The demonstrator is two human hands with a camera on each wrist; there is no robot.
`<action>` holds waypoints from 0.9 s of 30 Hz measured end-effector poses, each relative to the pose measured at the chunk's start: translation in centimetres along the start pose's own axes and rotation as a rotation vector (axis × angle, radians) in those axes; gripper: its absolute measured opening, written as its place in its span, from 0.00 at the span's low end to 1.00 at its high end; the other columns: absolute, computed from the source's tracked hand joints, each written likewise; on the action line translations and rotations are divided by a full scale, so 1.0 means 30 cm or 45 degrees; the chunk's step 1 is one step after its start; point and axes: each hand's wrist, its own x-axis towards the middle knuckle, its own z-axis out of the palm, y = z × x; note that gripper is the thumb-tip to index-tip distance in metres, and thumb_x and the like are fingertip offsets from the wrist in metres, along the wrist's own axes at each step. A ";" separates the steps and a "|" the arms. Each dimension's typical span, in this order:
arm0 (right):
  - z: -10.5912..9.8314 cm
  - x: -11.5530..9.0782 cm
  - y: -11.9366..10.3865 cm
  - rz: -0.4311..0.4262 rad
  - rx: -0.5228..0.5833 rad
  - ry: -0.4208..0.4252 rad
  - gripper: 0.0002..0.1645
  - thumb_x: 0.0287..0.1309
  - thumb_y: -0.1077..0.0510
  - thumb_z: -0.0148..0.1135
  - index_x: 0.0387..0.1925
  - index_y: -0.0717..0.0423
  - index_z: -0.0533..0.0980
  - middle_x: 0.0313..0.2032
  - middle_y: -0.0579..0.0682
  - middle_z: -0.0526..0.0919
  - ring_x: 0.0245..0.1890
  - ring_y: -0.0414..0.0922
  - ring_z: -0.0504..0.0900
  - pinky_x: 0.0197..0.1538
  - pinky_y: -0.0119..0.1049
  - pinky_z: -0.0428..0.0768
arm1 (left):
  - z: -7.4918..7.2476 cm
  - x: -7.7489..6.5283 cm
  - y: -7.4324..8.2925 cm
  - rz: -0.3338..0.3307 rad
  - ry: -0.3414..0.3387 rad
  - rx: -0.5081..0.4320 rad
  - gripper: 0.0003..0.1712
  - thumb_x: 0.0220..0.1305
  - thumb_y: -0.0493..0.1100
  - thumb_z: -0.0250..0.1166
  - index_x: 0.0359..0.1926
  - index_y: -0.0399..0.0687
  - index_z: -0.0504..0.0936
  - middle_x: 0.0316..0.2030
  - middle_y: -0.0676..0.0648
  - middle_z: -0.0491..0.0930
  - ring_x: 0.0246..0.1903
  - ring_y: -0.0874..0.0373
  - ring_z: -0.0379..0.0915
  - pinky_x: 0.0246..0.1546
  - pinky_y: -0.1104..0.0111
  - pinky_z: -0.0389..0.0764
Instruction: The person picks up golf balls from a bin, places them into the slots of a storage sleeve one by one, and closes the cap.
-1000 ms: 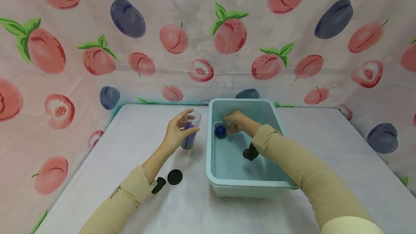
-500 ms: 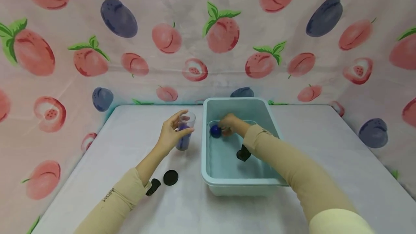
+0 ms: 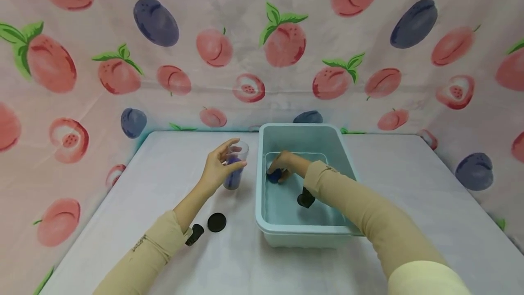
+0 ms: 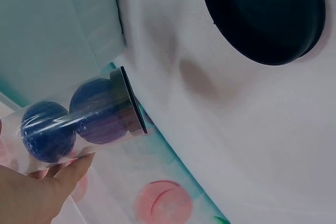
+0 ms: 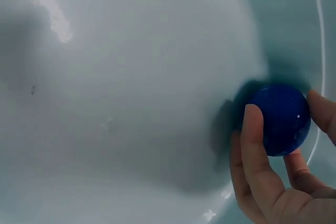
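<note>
My left hand [image 3: 217, 167] grips a clear plastic tube [image 3: 239, 154] and holds it upright just left of the bin. Inside the tube, the left wrist view shows two dark blue balls, an upper ball [image 4: 48, 132] and a lower ball [image 4: 98, 109] by the black base [image 4: 128, 99]. Down in the pale blue bin [image 3: 319, 230], my right hand [image 3: 284, 164] pinches a shiny blue ball [image 5: 281, 119] between thumb and fingers, close to the left wall. Its fingers cover part of that ball in the head view.
A round black lid [image 3: 217, 222] lies on the white-covered table [image 3: 229, 263], left of the bin. Small black objects show under the sleeves, one by the left cuff [image 3: 194, 234] and one by the right cuff [image 3: 306, 198]. A fruit-print cloth [image 3: 245, 58] hangs behind.
My right hand has moved left onto the ball and taken hold of it. The ball has shifted slightly nearer me. My left hand holds the tube almost still.
</note>
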 end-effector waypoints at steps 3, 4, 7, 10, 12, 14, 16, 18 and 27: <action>-0.008 0.068 0.020 0.006 0.017 -0.004 0.28 0.43 0.64 0.74 0.47 0.66 0.74 0.53 0.68 0.72 0.42 0.63 0.81 0.37 0.45 0.84 | 0.001 0.000 0.001 -0.003 0.001 0.005 0.34 0.56 0.33 0.67 0.64 0.47 0.69 0.55 0.35 0.75 0.56 0.41 0.71 0.61 0.49 0.68; -0.010 0.065 0.020 0.002 0.025 -0.017 0.28 0.42 0.64 0.74 0.47 0.65 0.74 0.53 0.68 0.73 0.42 0.63 0.81 0.37 0.45 0.84 | 0.000 -0.001 0.002 -0.008 0.000 0.011 0.34 0.56 0.33 0.67 0.64 0.47 0.69 0.55 0.35 0.75 0.56 0.42 0.71 0.62 0.49 0.68; -0.009 -0.006 -0.002 -0.018 0.007 -0.015 0.28 0.44 0.64 0.73 0.48 0.66 0.73 0.52 0.68 0.73 0.41 0.62 0.81 0.36 0.43 0.85 | -0.001 -0.005 0.003 -0.018 0.002 0.017 0.34 0.56 0.33 0.67 0.64 0.47 0.69 0.55 0.35 0.75 0.57 0.41 0.71 0.62 0.48 0.67; 0.003 -0.154 -0.049 -0.057 -0.019 -0.004 0.26 0.50 0.64 0.68 0.51 0.67 0.72 0.54 0.68 0.71 0.45 0.61 0.80 0.41 0.43 0.84 | -0.002 -0.009 0.002 -0.026 0.007 0.019 0.34 0.55 0.33 0.67 0.64 0.47 0.69 0.55 0.36 0.75 0.57 0.40 0.70 0.62 0.48 0.66; 0.011 -0.258 -0.080 -0.082 -0.034 0.018 0.25 0.55 0.65 0.62 0.55 0.69 0.69 0.57 0.69 0.69 0.50 0.61 0.78 0.47 0.43 0.83 | -0.002 -0.011 -0.001 -0.031 0.009 0.021 0.34 0.55 0.33 0.68 0.64 0.48 0.69 0.55 0.36 0.75 0.57 0.39 0.70 0.62 0.47 0.66; 0.012 -0.319 -0.097 -0.120 -0.023 0.029 0.24 0.58 0.65 0.59 0.55 0.71 0.68 0.58 0.70 0.68 0.53 0.63 0.77 0.51 0.45 0.81 | -0.001 -0.012 -0.001 -0.029 0.012 0.023 0.34 0.55 0.33 0.68 0.64 0.48 0.69 0.55 0.36 0.75 0.57 0.39 0.70 0.63 0.47 0.65; 0.007 -0.365 -0.111 -0.145 0.010 0.032 0.24 0.59 0.66 0.57 0.56 0.73 0.67 0.59 0.71 0.67 0.55 0.64 0.75 0.53 0.46 0.79 | 0.002 -0.011 -0.002 -0.020 0.013 0.026 0.34 0.56 0.34 0.67 0.64 0.48 0.69 0.55 0.35 0.75 0.58 0.39 0.69 0.63 0.46 0.65; -0.002 -0.413 -0.127 -0.155 0.039 0.023 0.25 0.59 0.66 0.56 0.57 0.74 0.66 0.59 0.72 0.66 0.57 0.64 0.74 0.55 0.48 0.77 | 0.005 -0.010 -0.002 -0.019 0.011 0.031 0.34 0.56 0.34 0.67 0.64 0.48 0.69 0.56 0.35 0.74 0.58 0.38 0.69 0.63 0.46 0.65; -0.044 -0.429 -0.131 -0.216 0.132 0.030 0.27 0.59 0.63 0.58 0.59 0.71 0.68 0.59 0.69 0.68 0.52 0.60 0.78 0.54 0.45 0.79 | 0.015 -0.003 0.011 -0.003 -0.003 0.032 0.33 0.56 0.34 0.67 0.63 0.46 0.69 0.56 0.33 0.74 0.57 0.40 0.70 0.62 0.46 0.66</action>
